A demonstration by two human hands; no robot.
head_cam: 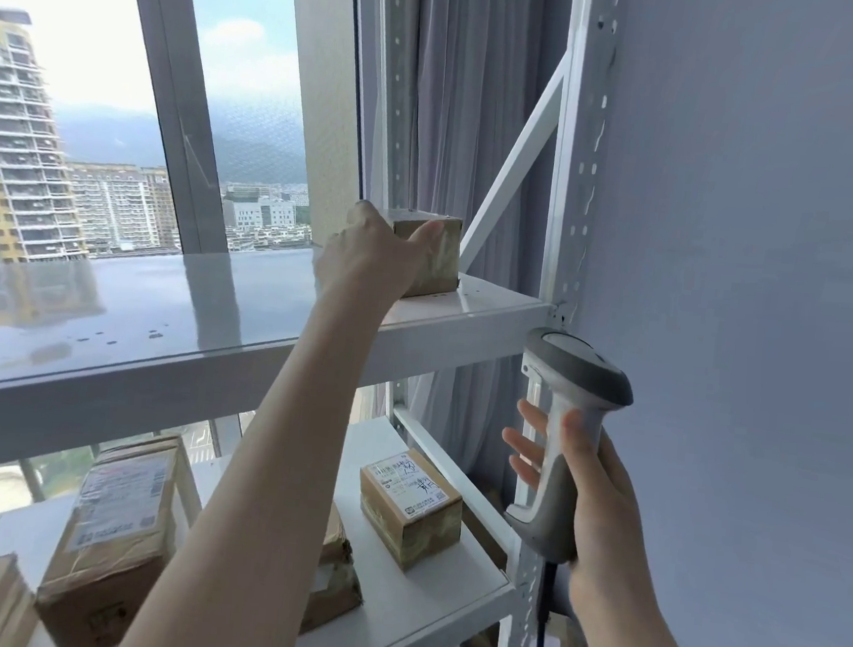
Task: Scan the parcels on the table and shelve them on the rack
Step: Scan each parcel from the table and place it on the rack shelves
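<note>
Up on the rack's upper shelf, the parcel sits flat near the right end, close to the front edge and just short of the upright. The left hand grips it from the left: the thumb lies along the near face and the fingers wrap over the top far corner, so the parcel lies right of the palm and inside the grasp. It looks roughly cubic, with no clear long axis. Since it seems to be resting on the shelf, the next move probably means spreading the fingers and drawing the hand back toward the front edge without dragging the parcel along.

The right hand is lower, below the shelf's right front corner. Its palm and thumb clamp the scanner handle, the fingers loosely stretched past it, so the left is the nearer hand.

The lower shelf holds a labelled box near its right edge and a larger box to the left.
</note>
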